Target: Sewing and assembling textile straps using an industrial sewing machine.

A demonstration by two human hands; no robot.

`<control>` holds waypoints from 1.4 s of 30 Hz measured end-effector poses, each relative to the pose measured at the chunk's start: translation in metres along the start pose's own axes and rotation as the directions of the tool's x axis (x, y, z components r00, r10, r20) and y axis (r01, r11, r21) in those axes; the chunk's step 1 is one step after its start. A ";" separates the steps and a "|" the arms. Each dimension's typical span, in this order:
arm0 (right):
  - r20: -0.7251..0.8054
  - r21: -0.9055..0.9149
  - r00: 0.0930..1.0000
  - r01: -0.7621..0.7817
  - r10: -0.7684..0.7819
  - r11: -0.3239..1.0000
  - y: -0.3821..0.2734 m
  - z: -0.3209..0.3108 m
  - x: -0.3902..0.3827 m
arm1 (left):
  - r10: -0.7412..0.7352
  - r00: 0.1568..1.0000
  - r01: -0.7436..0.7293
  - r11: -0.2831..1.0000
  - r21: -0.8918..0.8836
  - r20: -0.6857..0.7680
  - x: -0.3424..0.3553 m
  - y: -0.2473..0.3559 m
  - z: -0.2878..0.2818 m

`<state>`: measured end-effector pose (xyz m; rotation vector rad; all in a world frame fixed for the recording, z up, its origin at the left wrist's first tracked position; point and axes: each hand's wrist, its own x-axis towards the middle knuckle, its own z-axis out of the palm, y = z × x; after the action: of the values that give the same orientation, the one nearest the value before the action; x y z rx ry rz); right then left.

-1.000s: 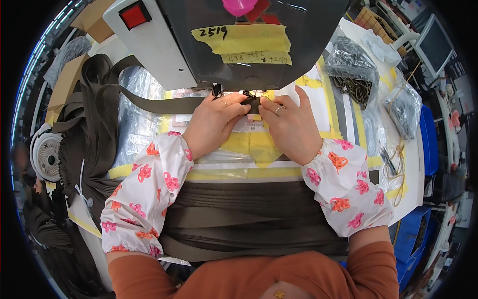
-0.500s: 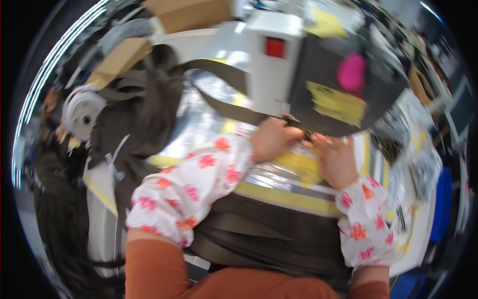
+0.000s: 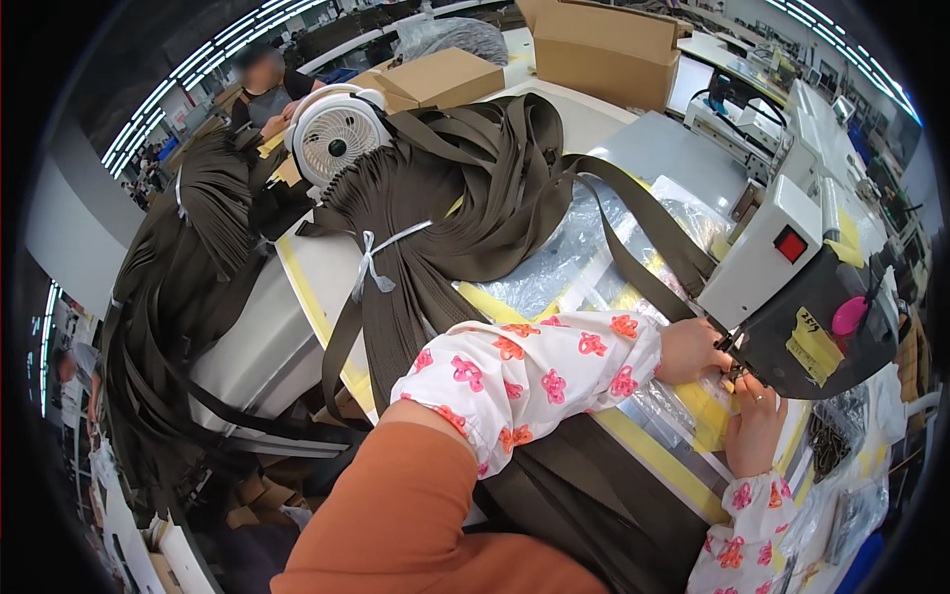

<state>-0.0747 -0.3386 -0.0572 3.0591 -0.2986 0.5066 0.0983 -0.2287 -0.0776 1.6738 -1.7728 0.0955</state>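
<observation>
My left hand is at the needle area of the sewing machine, its fingertips closed on a dark olive strap that runs in from the left. My right hand is just below and to the right, fingers bent and pressed at the strap's end under the machine head. Part of the strap and some fingertips are hidden there. Taped plastic sheeting lies beneath both hands, and a wide mass of straps is near my forearms.
Tied strap bundles and more straps fill the left. A white fan, cardboard boxes and another machine stand behind. A co-worker is beyond the fan, another person at far left. Bagged metal pieces lie right.
The view has swung sharply left, bringing boxes, fan and co-worker into sight and shifting machine and hands rightward. My hands remain at the needle area on the strap.
</observation>
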 end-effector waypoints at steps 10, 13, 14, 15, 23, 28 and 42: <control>-0.009 0.174 0.998 0.055 -0.055 0.983 -0.005 -0.007 -0.002 | 0.015 0.995 -0.019 0.999 0.044 0.101 -0.009 0.013 -0.010; -0.045 0.225 0.995 0.100 -0.092 0.969 -0.010 -0.011 -0.005 | 0.209 0.948 -0.241 0.964 0.111 0.239 -0.012 0.016 -0.015; -0.040 0.247 0.994 0.106 -0.099 0.963 -0.012 -0.013 -0.006 | 0.187 0.953 -0.222 0.967 0.127 0.239 -0.012 0.017 -0.016; -0.035 0.250 0.995 0.102 -0.097 0.963 -0.013 -0.014 -0.005 | 0.277 0.938 -0.309 0.940 0.142 0.210 -0.011 0.016 -0.017; -0.074 0.214 0.993 0.104 -0.090 0.971 -0.017 -0.014 -0.005 | 0.323 0.911 -0.386 0.889 0.249 0.257 -0.008 0.016 -0.014; -0.056 0.211 0.993 0.110 -0.101 0.971 -0.014 -0.015 -0.005 | 0.297 0.932 -0.338 0.919 0.204 0.210 -0.010 0.015 -0.013; 0.014 0.121 0.993 0.112 -0.114 0.986 0.002 -0.013 0.003 | 0.199 0.979 -0.198 0.980 -0.018 0.043 -0.002 0.001 -0.008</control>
<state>-0.0770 -0.3408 -0.0436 3.1758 -0.0969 0.5050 0.1011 -0.2229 -0.0719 1.4956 -1.9662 0.1360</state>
